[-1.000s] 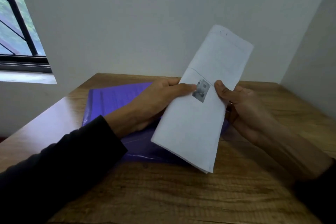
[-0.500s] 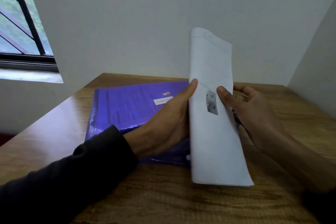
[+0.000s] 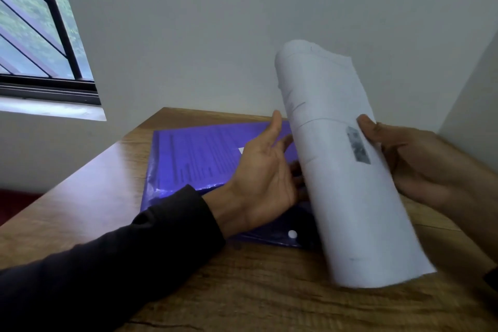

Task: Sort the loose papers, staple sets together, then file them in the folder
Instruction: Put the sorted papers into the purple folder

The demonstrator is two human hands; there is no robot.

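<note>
wooden table (image 3: 242, 291) (white walls) | right hand (image 3: 420, 162) grips papers (image 3: 347, 178) | left hand (image 3: 266, 178) seemingly loose

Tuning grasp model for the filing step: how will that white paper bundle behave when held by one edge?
Likely floppy: the paper bundle already bows into a curve while the right hand pinches one edge. Probably light, since a thumb pinch carries it. The top corner looks curled, so it may crease or snag entering the purple folder. The left hand is open beside it.
</note>
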